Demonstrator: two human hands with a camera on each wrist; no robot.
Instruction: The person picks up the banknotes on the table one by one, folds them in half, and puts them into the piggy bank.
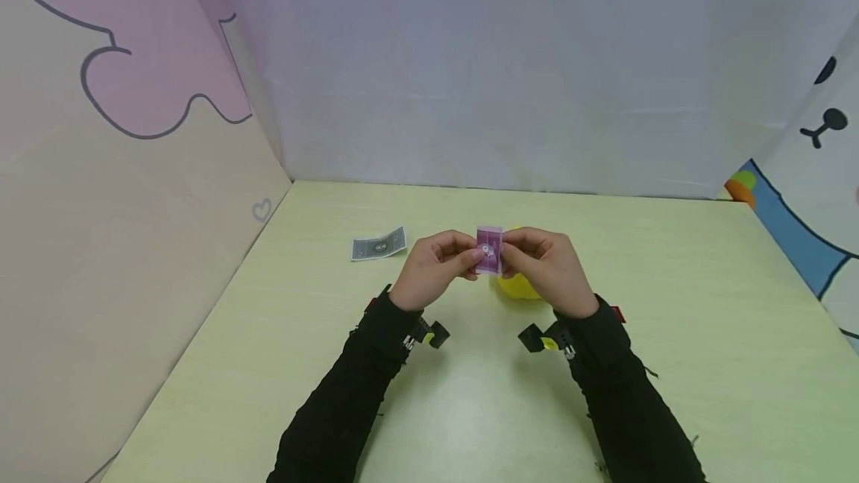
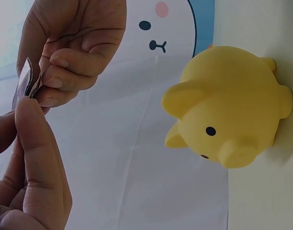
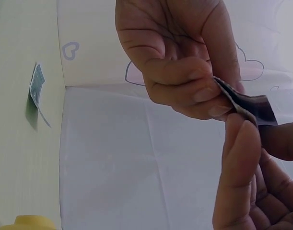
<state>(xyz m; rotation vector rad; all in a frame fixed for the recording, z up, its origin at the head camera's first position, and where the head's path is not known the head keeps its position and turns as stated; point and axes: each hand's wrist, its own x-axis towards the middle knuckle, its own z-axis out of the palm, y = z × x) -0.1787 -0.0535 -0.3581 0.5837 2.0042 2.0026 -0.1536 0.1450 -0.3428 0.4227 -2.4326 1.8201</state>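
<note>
A: Nearest us, what is there?
B: Two black sleeves: left sleeve (image 1: 329, 408), right sleeve (image 1: 640, 401). Strapped at the wrists, one small left camera (image 1: 436, 335), one small right camera (image 1: 533, 338).
A: Hands?
B: One left hand (image 1: 432, 267), thumb and fingertips pinching the left edge of a purple banknote (image 1: 488, 250). One right hand (image 1: 553, 268), pinching the right edge, its other fingers curled toward the palm.
A: The note's place and condition?
B: Raised off the pale table (image 1: 463, 408), between the two hands. Creased, apparently folded.
A: Below it?
B: One yellow pig (image 2: 228, 105), upright on the table, apart from the note; from above, mostly covered by the right hand. Rounded ears, dark eyes, snout.
A: Farther?
B: One grey banknote (image 1: 379, 246), lying left of the left hand, one end bent up. Behind everything, one whitish cloth wall (image 1: 496, 80). Side panels: pink cartoon figure (image 1: 161, 43) left, white animal face (image 1: 828, 95) right.
</note>
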